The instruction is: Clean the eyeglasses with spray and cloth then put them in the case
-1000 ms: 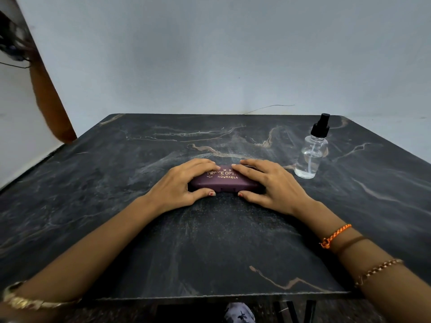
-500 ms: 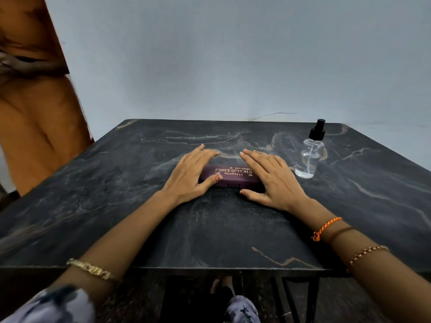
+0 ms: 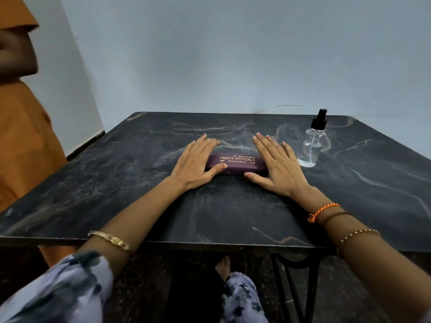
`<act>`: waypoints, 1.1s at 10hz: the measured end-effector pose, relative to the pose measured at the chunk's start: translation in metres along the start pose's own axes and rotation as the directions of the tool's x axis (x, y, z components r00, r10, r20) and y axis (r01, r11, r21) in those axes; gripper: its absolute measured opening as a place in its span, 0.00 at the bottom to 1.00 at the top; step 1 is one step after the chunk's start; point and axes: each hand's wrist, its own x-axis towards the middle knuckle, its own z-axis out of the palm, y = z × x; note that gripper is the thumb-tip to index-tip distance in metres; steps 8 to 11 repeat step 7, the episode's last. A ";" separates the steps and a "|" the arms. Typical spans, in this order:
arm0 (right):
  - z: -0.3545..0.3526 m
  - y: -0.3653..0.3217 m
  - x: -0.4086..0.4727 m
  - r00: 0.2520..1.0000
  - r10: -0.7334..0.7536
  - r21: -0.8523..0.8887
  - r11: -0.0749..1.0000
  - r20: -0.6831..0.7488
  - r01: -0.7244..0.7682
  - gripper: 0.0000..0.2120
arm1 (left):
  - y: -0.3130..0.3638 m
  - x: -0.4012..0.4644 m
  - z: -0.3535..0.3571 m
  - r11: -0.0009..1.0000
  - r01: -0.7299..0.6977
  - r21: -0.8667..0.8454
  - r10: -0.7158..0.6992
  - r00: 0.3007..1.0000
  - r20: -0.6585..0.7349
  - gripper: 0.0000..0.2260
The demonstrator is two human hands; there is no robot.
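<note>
- The case (image 3: 235,163), a closed maroon box with gold lettering, lay flat near the middle of the table (image 3: 233,206).
- The left hand (image 3: 196,163) lay over the case's left end, fingers straight and flat, pointing past the case toward the far edge; its thumb touched the case's near edge.
- The right hand (image 3: 278,165) lay over the case's right end in the same way, fingers stretched out and slightly spread, thumb against the near edge of the case.
- Neither hand curled round the case; both rested on it with relaxed, extended fingers.
- The spray bottle (image 3: 313,142), clear with a black pump top, stood upright to the right of the case, just beyond the right hand and not touched by it.
- The eyeglasses and the cloth could not be seen; whether they were inside the case could not be told.
- A person in orange clothing (image 3: 21,136) stood well to the left of the case, beside the table's left edge.
- A bare foot (image 3: 222,268) showed below the table's near edge, nearer than the case.
</note>
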 end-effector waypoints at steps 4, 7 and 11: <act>0.003 -0.001 0.003 0.998 0.045 0.062 0.997 0.053 -0.048 0.48 | 0.002 0.008 0.000 0.980 -0.050 0.193 0.022 0.989 0.147 0.45; 0.005 -0.003 0.006 0.995 -0.077 0.080 0.994 0.061 0.072 0.47 | 0.004 0.010 0.000 0.985 -0.108 0.135 0.077 0.973 0.220 0.42; 0.005 -0.003 0.006 0.995 -0.077 0.080 0.994 0.061 0.072 0.47 | 0.004 0.010 0.000 0.985 -0.108 0.135 0.077 0.973 0.220 0.42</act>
